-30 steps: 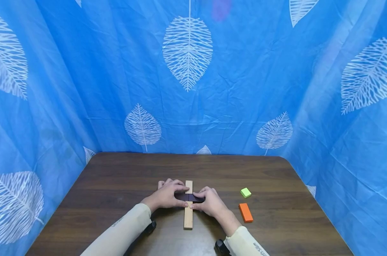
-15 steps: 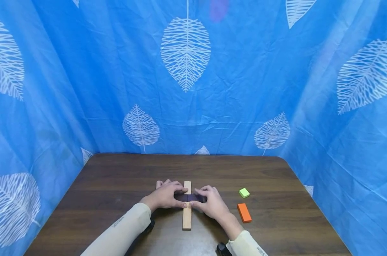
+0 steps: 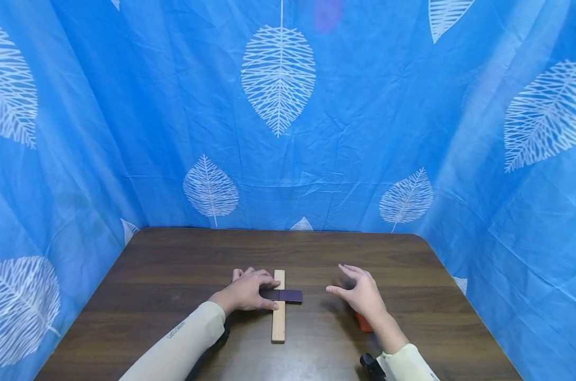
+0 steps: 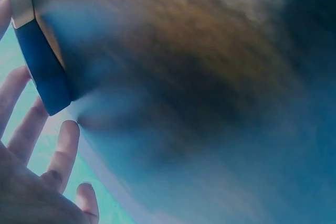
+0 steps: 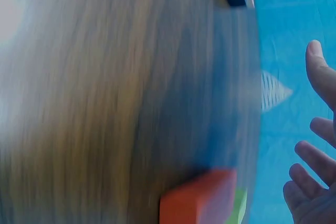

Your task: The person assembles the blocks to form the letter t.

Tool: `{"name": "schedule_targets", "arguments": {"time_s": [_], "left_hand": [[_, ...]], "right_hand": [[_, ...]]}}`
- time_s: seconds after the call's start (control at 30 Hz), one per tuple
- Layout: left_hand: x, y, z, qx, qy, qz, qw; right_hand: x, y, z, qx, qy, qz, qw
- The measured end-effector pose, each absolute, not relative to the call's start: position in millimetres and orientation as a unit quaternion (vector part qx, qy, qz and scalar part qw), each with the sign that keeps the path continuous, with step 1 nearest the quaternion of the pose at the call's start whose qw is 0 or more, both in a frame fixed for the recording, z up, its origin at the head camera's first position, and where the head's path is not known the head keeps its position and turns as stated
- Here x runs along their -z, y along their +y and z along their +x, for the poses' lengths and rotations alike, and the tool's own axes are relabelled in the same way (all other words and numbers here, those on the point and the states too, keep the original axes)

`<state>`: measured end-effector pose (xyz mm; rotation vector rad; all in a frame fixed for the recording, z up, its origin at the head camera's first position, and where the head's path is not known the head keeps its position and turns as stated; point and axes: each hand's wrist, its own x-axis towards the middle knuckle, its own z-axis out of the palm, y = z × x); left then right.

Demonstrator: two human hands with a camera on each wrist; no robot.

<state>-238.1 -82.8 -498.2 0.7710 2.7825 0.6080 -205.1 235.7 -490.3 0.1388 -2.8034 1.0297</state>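
Observation:
Two dark purple wooden blocks (image 3: 291,297) appear to lie end to end, with a seam between them. They cross a line of pale wooden blocks (image 3: 279,323), forming a plus shape. My left hand (image 3: 247,291) holds the left dark block between thumb and fingers, hiding its outer end; in the left wrist view, the dark block (image 4: 44,66) lies beside the fingers. My right hand (image 3: 364,296) is in the air to the right, thumb and fingers spread, holding nothing. Below it sits an orange block (image 3: 363,323), partly covered by the hand.
A lime green block (image 5: 239,206) stands beside the orange one in the right wrist view; the hand hides it in the head view. The brown wooden table (image 3: 197,254) reaches back to a blue leaf-patterned cloth (image 3: 288,174), which also hangs at both sides.
My right hand has let go of the right end of the dark blocks and moved right, over the orange and green blocks. The left hand stays in place.

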Motion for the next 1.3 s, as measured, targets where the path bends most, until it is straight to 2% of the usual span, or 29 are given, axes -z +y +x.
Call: {"name": "schedule_targets", "arguments": {"time_s": [0.37,0.53,0.9,1.3], "left_hand": [[501,-84,-239,-0.205,0.939,0.259,0.097],[502,-84,-238,-0.207,0.939,0.258,0.097],[503,-84,-238,-0.21,0.939,0.255,0.098],[501,-84,-237,-0.221,0.936,0.256,0.098]], "right_hand": [[497,277,-199,-0.33,-0.942,-0.01,0.055],[505,287,-198,-0.319,-0.945,-0.019,0.067],[513,296,-196,-0.35,-0.931,-0.096,0.044],[517,295,-200,-0.345,-0.93,-0.112,0.054]]}}
